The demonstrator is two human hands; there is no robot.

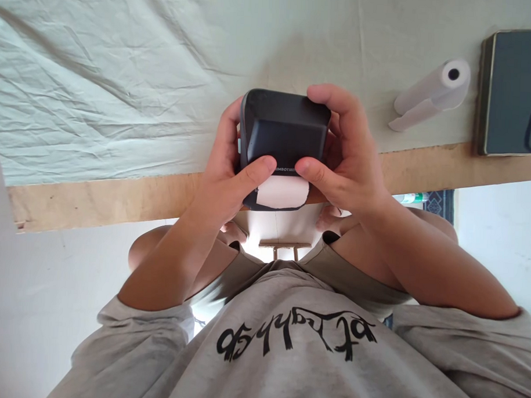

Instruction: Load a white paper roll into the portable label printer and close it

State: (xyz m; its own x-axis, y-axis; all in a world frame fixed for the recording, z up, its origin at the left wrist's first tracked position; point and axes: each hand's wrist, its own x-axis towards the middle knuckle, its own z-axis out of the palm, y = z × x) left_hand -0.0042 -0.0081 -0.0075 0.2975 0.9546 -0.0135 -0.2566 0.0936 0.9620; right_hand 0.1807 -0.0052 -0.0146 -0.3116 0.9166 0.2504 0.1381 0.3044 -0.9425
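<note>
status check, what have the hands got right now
Left hand and right hand both grip the dark printer. White paper shows at its slot, thumbs beside it. Spare paper roll lies apart on the table.

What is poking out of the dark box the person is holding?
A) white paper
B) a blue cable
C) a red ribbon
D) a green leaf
A: a strip of white paper sticks out of the slot of the small dark label printer, between the thumbs of the left hand and the right hand that grip it.
</note>
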